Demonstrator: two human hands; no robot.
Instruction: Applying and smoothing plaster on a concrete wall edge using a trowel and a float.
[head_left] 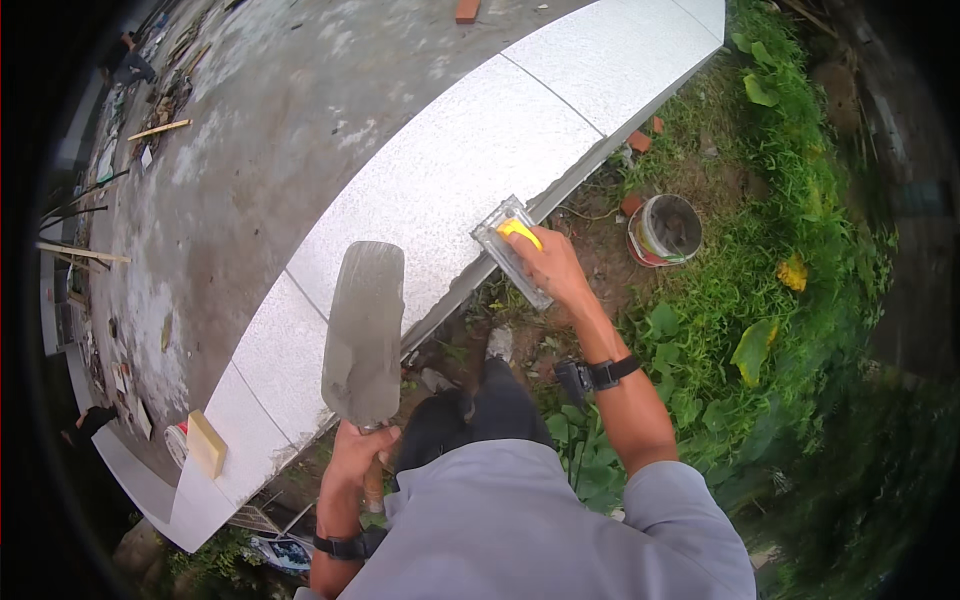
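My left hand (362, 452) grips the handle of a broad steel trowel (364, 330), its rounded blade smeared with wet grey mortar. That blade hangs over the near edge of a low wall topped with white speckled slabs (450, 165). My right hand (553, 266) is closed round the yellow handle of a rectangular plastering float (492, 238). The float lies against the slab's near edge, its near end reaching past it, beside a strip of grey mortar (570, 182) along the wall's side. My fingers partly cover the handle.
A bucket (637, 243) with grey contents stands on the soil at right, near several broken bricks (640, 142). Green plants (780, 250) grow beyond it. A pale yellow block (207, 444) rests on the slabs at left. Past the wall lies a concrete yard with one person (130, 68) far off.
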